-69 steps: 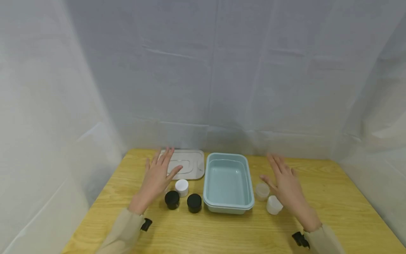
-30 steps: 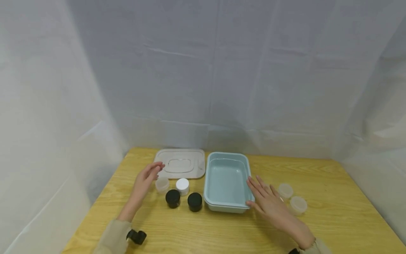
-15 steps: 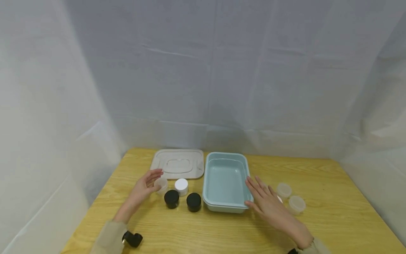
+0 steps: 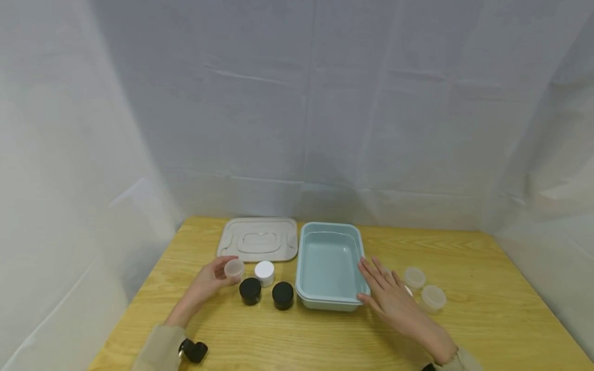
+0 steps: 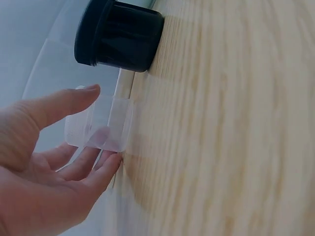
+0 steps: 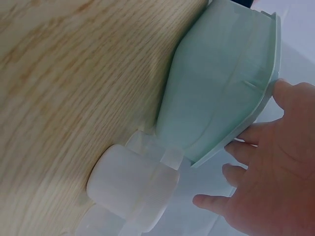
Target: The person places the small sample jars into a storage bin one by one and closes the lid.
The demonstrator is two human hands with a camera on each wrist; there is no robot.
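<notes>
**Jars laid out, bin bare, one jar in hand**

Nearest us, the sleeves and wrist cameras sit at the front edge of the wooden table (image 4: 325, 340). Our left hand (image 4: 209, 281) has thumb and fingers curled round a small translucent jar (image 4: 234, 268); the left wrist view shows that jar (image 5: 98, 129) pinched between thumb and fingertips, beside the table surface. Whether it is lifted clear of the wood we cannot tell.

Our right hand (image 4: 390, 299) lies flat with fingers straight and spread, holding nothing, fingertips at the right wall of the pale blue bin (image 4: 306, 301). The right wrist view puts the fingers against the bin's rim (image 6: 268, 105), with a white-lidded jar (image 6: 130, 184) just beside the bin.

Middle ground: two black jars (image 4: 250, 291) (image 4: 283, 295) and a white-capped jar (image 4: 264, 272) stand left of the bin. Two more translucent jars (image 4: 414, 277) (image 4: 433, 298) stand right of it, near the right hand.

Further back, the grey lid (image 4: 258, 239) lies flat on the table, off the bin, touching nothing we can make out.

We judge the work barely begun: nothing lies inside the bin, every jar but one stands untouched, the lid is not yet fitted.
</notes>
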